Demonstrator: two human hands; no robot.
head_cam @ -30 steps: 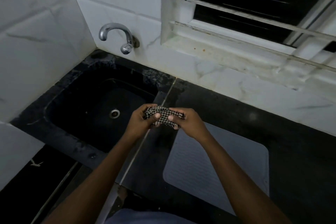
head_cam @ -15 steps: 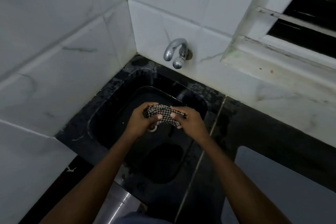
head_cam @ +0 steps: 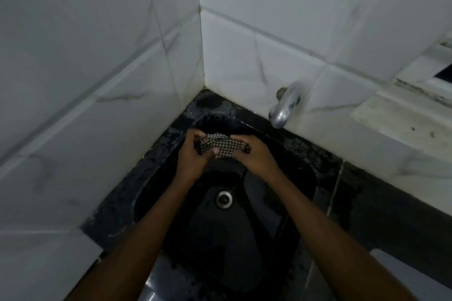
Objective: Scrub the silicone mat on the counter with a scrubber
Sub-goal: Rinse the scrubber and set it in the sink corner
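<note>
The left hand [head_cam: 193, 154] and right hand [head_cam: 254, 156] both grip the checked scrubber [head_cam: 221, 146], fingers curled round its bunched ends, thumbs pressing on top, so it stretches between them. Directly below the hands lies the black sink [head_cam: 154, 159], its drain [head_cam: 223, 199] nearer the person than the knuckles. The tap [head_cam: 285, 107] hangs just beyond the right hand. The silicone mat [head_cam: 420, 278] lies well to the right of the right forearm, on the counter [head_cam: 391, 203]
</note>
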